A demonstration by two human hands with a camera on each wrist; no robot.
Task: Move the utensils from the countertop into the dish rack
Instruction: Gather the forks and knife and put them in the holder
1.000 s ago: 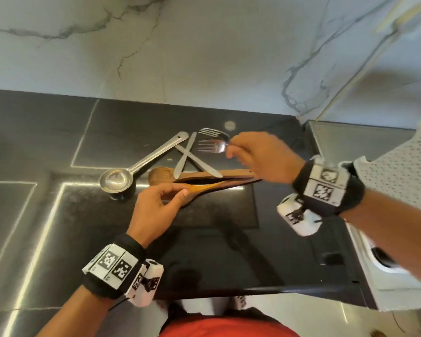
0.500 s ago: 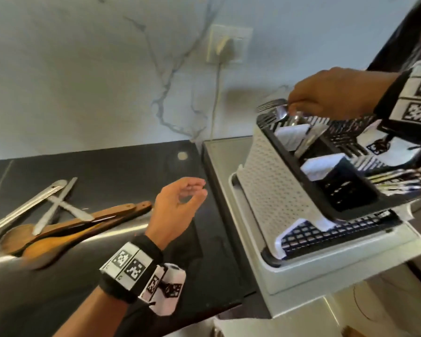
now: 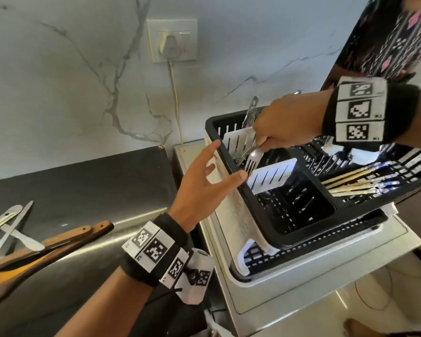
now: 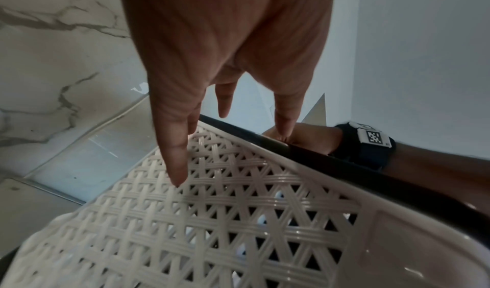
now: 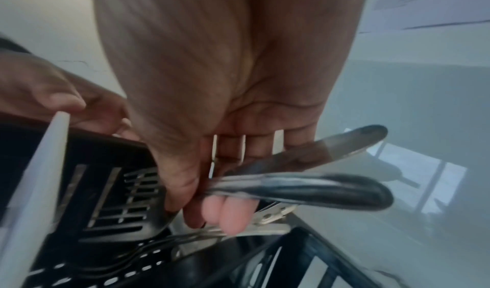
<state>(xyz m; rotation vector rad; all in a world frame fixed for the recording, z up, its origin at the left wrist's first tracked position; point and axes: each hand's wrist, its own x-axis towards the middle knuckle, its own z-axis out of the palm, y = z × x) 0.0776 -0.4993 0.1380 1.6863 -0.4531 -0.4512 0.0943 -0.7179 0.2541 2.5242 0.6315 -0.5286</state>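
Observation:
My right hand (image 3: 265, 144) grips two metal forks (image 3: 253, 159) by their handles, tines down, inside the cutlery compartment of the black dish rack (image 3: 231, 210). In the right wrist view the fork handles (image 5: 305, 185) stick out past my curled fingers (image 5: 225, 215). My left hand (image 3: 216, 166) is open with its fingers spread against the rack's white woven side wall (image 4: 238, 219); one straight finger (image 4: 177, 173) lies over it. On the dark countertop at the left lie two wooden spatulas (image 3: 66, 239), a ladle handle (image 3: 3, 218) and a knife (image 3: 17, 235).
Metal handles (image 3: 250, 110) stand in the rack's far compartment and chopsticks (image 3: 357, 181) lie across its grid. The rack sits on a steel drainboard (image 3: 301, 288). A wall socket with plug and cable (image 3: 171, 41) is behind. Another person in patterned clothing (image 3: 394, 40) stands at top right.
My right hand carried the forks from the countertop to the rack and lowered them tines down. My left hand let go of the wooden spatula and moved to the rack's side.

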